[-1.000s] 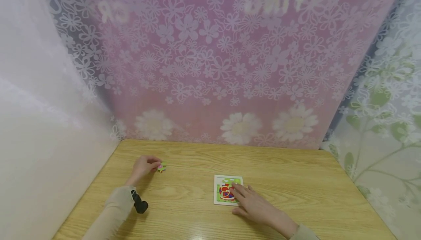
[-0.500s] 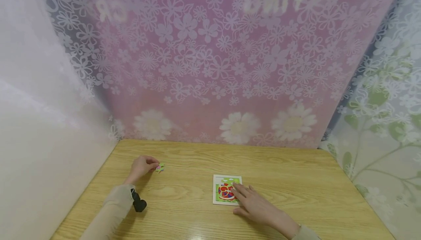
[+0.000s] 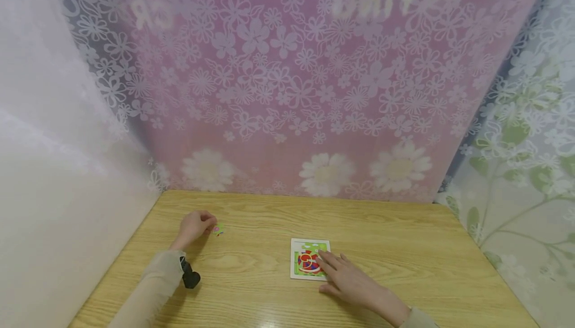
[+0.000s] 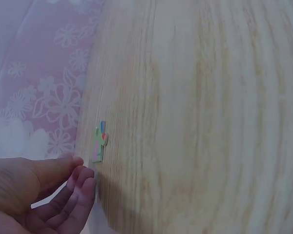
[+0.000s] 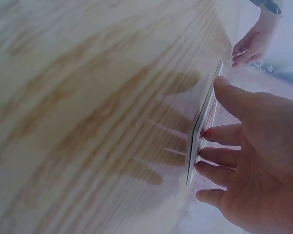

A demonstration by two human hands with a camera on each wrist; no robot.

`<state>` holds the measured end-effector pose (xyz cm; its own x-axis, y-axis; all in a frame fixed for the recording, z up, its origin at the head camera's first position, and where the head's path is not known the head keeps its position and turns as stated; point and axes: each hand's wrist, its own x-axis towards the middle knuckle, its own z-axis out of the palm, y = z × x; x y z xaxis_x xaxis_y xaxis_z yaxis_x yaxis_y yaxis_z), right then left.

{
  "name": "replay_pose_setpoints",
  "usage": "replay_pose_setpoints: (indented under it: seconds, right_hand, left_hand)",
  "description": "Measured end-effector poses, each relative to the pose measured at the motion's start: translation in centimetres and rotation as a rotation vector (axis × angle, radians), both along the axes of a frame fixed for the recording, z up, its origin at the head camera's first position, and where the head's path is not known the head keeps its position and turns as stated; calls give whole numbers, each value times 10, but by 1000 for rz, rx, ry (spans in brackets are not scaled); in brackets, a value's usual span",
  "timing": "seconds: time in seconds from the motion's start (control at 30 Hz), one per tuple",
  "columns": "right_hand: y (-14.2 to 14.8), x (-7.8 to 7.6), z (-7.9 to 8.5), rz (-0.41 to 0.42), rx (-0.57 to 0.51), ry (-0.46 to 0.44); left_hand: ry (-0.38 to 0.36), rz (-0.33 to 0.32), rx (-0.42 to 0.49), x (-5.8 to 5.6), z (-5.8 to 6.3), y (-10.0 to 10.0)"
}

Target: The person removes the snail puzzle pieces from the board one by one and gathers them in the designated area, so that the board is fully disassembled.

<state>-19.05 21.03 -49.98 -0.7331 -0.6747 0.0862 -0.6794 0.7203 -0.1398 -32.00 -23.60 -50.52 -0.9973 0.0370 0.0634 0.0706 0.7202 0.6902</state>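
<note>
A small green jigsaw piece (image 3: pixel 218 229) with a pink patch lies on the wooden table at the left. Just beyond its edge is my left hand (image 3: pixel 194 228), thumb and index tips close together and holding nothing. The left wrist view shows a narrow gap between those fingertips and the jigsaw piece (image 4: pixel 99 145). My right hand (image 3: pixel 349 279) rests on the right side of a white-framed puzzle board (image 3: pixel 298 273), its fingers nearly straight. The board's red, blue and green picture is partly hidden under them. In the right wrist view, the puzzle board (image 5: pixel 201 124) appears edge-on beneath my fingertips.
The wooden table (image 3: pixel 251 293) ends at a pink flowered curtain (image 3: pixel 269 93) behind. A white sheet (image 3: pixel 67 168) hangs on the left and a leaf-patterned one (image 3: pixel 530 168) on the right. A black camera (image 3: pixel 190 279) sits on my left wrist.
My left hand has let go of the jigsaw piece and drawn slightly up and away from it. The right hand stays on the puzzle board.
</note>
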Motion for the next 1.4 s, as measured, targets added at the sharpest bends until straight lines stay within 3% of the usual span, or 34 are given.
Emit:
replay_pose_setpoints:
  seconds: [0.17,0.3,0.47,0.87,1.2,1.4]
  right_hand:
    - [1,2,0,19,-9,47]
    - [2,3,1,22,-9,54]
    - [2,3,2,9,-2,34]
    - [1,5,3,-26,26,-12]
    - [2,8,4,-5,41,20]
    - [3,10,7,-3,43,15]
  left_hand:
    - [31,58,-14,1,6,3]
    - [39,42,55,5,13,13]
    - [24,-7,166,9,19,31]
    - [61,-171,281,14,30,83]
    - [36,-271,292,20,36,126]
    - [38,-377,284,23,32,149]
